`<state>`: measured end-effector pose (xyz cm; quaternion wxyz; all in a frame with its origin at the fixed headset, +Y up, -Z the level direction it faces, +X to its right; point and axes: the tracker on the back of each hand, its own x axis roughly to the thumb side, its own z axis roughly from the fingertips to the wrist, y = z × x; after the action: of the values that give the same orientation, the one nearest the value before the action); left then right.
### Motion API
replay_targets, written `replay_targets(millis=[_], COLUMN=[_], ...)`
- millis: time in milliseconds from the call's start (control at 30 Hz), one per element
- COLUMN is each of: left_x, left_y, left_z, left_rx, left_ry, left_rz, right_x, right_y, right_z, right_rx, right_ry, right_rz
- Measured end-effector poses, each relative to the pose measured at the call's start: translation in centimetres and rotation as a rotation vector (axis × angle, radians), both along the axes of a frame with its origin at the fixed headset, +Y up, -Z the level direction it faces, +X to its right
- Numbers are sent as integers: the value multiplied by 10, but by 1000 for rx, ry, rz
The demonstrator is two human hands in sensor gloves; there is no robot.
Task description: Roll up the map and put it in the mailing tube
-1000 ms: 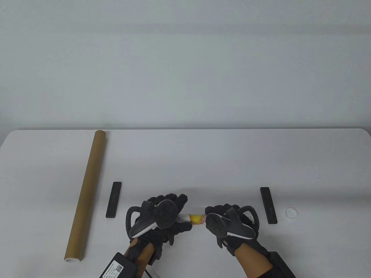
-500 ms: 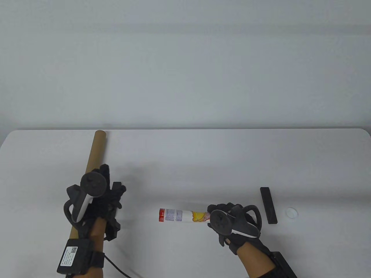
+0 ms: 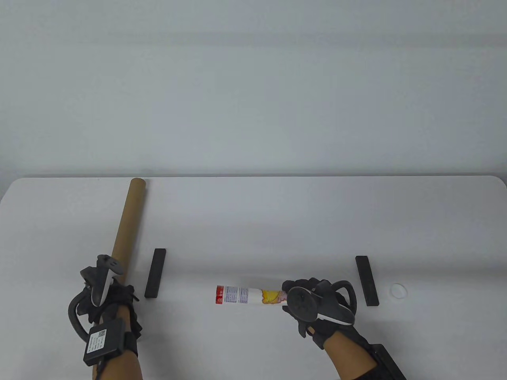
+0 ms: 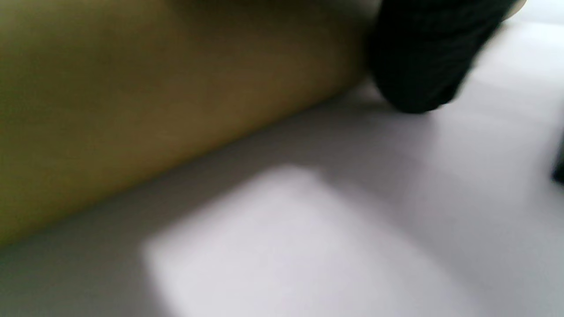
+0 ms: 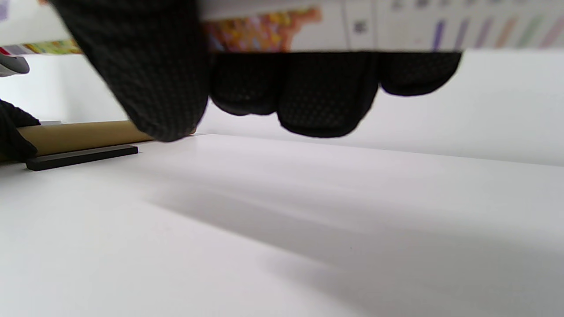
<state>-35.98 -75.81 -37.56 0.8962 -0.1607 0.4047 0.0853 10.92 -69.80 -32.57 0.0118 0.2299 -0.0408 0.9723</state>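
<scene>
Both hands (image 3: 313,304) seemingly gripping: map (image 3: 237,295), tube (image 3: 126,225).

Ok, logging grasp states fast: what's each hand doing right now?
Left hand: grips the mailing tube near its near end.
Right hand: holds the rolled map.

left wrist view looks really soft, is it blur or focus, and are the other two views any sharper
Left wrist view: the mailing tube fills the frame so close that it smears, as does the left hand's fingertip. Right wrist view: fingers and rolled map soft, the table shadowed under them. Table view: sharp, evenly lit, faint shadows only.
</scene>
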Motion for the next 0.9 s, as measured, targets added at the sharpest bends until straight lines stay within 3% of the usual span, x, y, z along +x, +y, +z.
replay_targets(millis=[200,267,433,533,633,700,900], left_x=[-5,-1,32,60,84,97,119], left_y=[19,33,73,86,90,89,83], left_z=[6,6,12,18,24,25,30], left_rx=[60,137,376,492,528,493,525], left_ry=[10,-27,-203,-331,-422,-462,-584], left_rz=[-4,-4,-24,-25,-25,-17,-67], right_x=[3,4,7,12,21,31,87], right_y=[1,2,10,20,30,35,57], right_z=[-2,-2,-3,-4,-5,-8,-17], right_rx=[-7,-9,-1,12,33,29,25], right_ry=[-10,-14,-23,-34,-54,-78,-215], right_rz=[-22,-40,-111,-178,-261,-317,-454])
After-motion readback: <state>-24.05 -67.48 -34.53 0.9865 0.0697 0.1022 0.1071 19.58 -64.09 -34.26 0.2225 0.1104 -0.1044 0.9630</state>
